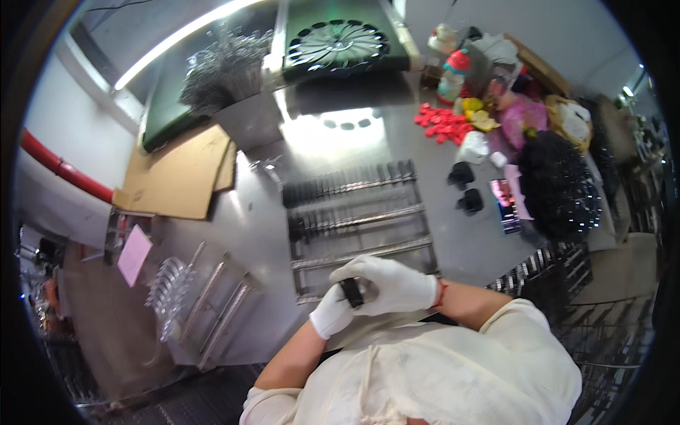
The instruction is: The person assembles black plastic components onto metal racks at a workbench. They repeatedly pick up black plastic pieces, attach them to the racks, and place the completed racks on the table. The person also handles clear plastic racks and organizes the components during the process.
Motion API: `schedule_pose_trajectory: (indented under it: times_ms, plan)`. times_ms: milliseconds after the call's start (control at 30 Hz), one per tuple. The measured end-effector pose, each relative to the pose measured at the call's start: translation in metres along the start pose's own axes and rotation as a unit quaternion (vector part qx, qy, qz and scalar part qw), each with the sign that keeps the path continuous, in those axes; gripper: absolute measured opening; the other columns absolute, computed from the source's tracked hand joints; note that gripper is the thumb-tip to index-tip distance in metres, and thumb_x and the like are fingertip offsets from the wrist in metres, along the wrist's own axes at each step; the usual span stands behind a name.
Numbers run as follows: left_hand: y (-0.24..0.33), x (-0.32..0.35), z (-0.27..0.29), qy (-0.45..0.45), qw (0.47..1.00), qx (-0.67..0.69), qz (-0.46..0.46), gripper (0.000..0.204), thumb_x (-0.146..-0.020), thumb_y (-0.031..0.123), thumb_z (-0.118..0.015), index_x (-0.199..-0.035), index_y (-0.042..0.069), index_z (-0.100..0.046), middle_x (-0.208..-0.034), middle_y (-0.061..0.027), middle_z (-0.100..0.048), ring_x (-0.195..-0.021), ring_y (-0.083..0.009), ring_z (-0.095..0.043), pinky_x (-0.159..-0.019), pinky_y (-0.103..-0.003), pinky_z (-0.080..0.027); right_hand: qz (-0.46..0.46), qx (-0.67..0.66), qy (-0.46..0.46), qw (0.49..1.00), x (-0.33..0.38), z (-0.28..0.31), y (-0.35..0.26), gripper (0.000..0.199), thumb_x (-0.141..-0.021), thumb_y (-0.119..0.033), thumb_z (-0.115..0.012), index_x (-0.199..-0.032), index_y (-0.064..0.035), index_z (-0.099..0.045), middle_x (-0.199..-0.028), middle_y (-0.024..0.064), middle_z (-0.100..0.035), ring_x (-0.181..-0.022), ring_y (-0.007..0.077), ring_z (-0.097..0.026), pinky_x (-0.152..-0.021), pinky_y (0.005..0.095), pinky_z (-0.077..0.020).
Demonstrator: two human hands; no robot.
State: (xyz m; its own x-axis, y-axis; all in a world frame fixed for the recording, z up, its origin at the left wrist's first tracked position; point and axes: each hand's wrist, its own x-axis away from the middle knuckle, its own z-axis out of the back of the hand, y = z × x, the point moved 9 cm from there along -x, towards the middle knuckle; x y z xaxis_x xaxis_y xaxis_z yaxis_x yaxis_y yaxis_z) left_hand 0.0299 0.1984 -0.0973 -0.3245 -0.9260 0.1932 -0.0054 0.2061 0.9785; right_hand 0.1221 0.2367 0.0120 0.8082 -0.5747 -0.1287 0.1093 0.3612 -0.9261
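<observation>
Both my hands wear white gloves and meet close to my body, at the near edge of a metal rack. Between them is a small black piece, its kind too small to make out. My left hand has its fingers closed on the piece from the left. From the right, my right hand curls over it, also gripping. The metal rack lies flat just beyond my hands. Its two far bars carry rows of upright dark flat pieces; the nearer bars show bare metal.
A conveyor at the back carries a ring of dark pieces. Left are cardboard, a bin of thin metal parts and another rack. Right are red pieces, a bottle, black pieces and a black bag.
</observation>
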Motion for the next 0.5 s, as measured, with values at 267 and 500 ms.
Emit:
schedule_pose_trajectory:
  times_ms: [267, 500]
  plan:
    - [0.039, -0.02, -0.002, 0.028, 0.993, -0.103, 0.046, 0.03, -0.093, 0.009, -0.068, -0.121, -0.002, -0.065, -0.091, -0.0147, -0.076, -0.088, -0.0306, -0.075, -0.077, -0.038, -0.06, -0.071, -0.678, 0.11, 0.723, 0.013, 0.006, 0.083, 0.049, -0.099, -0.006, -0.064, -0.145, -0.0138, -0.05, -0.123, 0.0107, -0.067, -0.105, 0.0143, -0.066, -0.089, 0.0265, -0.0549]
    - [0.111, -0.051, 0.07, 0.189, 0.73, -0.629, -0.19, 0.086, -0.078, 0.034, -0.084, -0.148, 0.001, -0.047, -0.151, -0.0203, -0.05, -0.143, -0.0384, -0.045, -0.119, -0.059, -0.033, -0.036, -0.308, 0.257, 0.915, 0.002, 0.095, 0.094, 0.054, -0.089, 0.009, -0.07, -0.138, -0.0064, -0.054, -0.131, 0.0088, -0.06, -0.116, 0.0199, -0.066, -0.101, 0.0343, -0.0544]
